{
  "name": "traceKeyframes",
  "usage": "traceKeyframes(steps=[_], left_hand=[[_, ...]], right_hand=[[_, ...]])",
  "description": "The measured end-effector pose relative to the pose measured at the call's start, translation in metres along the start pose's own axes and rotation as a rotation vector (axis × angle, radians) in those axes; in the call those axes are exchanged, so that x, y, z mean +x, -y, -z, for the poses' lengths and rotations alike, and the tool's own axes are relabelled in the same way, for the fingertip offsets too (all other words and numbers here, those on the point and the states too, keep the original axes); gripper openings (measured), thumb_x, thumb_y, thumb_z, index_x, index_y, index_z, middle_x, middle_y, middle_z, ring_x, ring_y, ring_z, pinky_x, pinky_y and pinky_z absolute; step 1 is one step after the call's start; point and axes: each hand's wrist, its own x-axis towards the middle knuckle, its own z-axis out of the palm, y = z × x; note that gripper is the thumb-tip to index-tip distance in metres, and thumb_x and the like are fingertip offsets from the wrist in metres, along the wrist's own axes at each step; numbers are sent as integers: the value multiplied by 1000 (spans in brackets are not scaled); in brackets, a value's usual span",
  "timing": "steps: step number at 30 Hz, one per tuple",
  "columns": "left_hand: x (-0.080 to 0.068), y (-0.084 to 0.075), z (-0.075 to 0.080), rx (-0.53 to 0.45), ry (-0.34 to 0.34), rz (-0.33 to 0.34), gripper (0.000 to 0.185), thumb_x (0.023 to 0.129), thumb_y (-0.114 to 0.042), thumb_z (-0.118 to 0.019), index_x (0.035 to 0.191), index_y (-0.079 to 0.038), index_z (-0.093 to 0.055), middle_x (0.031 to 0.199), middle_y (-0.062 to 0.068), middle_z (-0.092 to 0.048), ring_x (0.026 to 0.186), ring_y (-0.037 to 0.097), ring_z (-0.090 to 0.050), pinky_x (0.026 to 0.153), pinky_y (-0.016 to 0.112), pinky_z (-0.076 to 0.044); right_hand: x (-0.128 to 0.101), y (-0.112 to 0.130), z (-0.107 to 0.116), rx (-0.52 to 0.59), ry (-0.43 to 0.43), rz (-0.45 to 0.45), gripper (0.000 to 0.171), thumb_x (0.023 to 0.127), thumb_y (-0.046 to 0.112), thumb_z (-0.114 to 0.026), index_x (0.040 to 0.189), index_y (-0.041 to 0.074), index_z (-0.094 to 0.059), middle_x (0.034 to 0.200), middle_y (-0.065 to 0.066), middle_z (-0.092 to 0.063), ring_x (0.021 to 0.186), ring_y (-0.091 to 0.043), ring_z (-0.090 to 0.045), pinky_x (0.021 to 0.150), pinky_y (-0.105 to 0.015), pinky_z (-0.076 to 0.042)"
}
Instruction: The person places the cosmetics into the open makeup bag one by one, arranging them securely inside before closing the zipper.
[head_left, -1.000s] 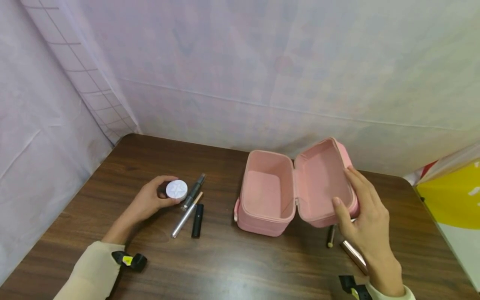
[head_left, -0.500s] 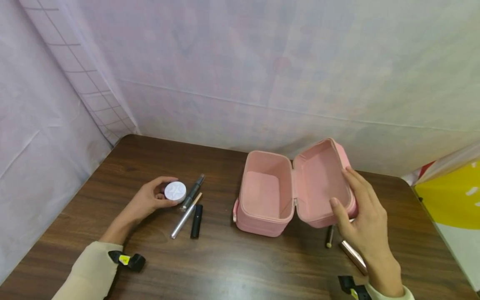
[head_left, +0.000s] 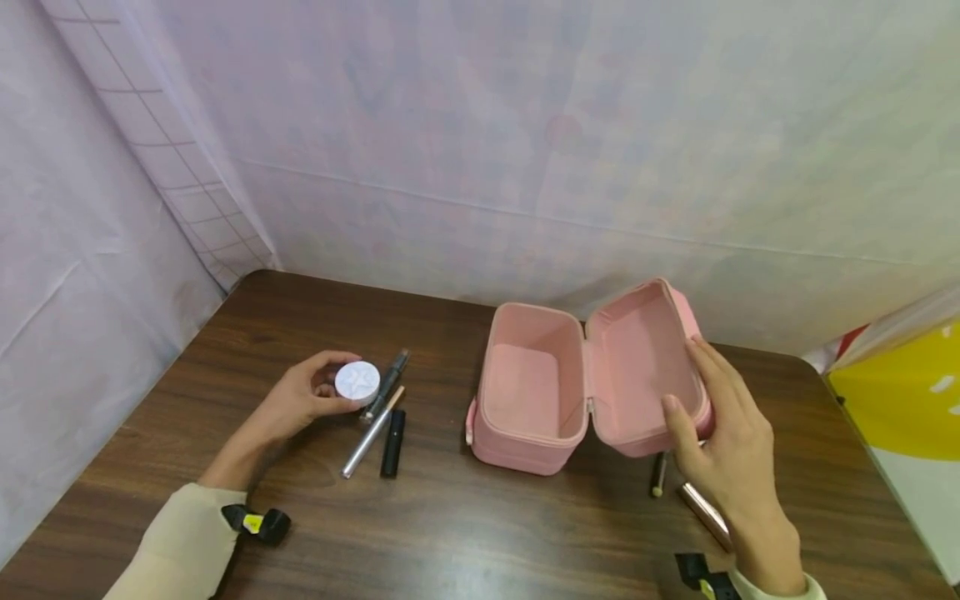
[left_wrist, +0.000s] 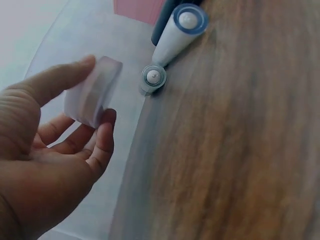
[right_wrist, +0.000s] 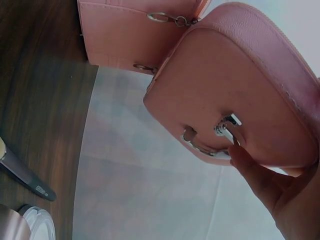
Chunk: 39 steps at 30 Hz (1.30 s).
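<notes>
My left hand [head_left: 303, 392] pinches a small round white cosmetic jar [head_left: 357, 382] with a star on its top, thumb on one side and fingers on the other. In the left wrist view the jar [left_wrist: 92, 92] appears edge-on above the brown table. A pink makeup case [head_left: 532, 387] stands open and bare inside at the middle of the table. My right hand [head_left: 731, 442] holds its hinged lid [head_left: 637, 371] tilted out to the right. The right wrist view shows the lid's outer face [right_wrist: 215, 95], with a finger near its metal clasp [right_wrist: 227, 129].
Beside the left hand lie a dark clear-ended tube [head_left: 386, 385], a silver pen-like stick [head_left: 371, 433] and a black tube [head_left: 393, 443]. Under the right hand are a makeup brush [head_left: 659, 475] and a rose-gold tube [head_left: 707, 515]. A white curtain [head_left: 525, 167] hangs behind the table.
The jar in my left hand has shifted slightly to the left, then back to the right, with its top tilting a little. My right hand and the lid stay nearly still.
</notes>
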Motion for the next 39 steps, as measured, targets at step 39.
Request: traceKeyframes(steps=[39], left_hand=[[29,-51,-43,-30,34,-93,57,75,-6,-81,126,-4,-56,108,17,-59,79,24,-58,63,30,-49]], right_hand=[[-13,9,-8,14,64,-145,58,86,12,-54,143,5,-44,142,-12,-47,120,-38,-48,94,-53,-41]])
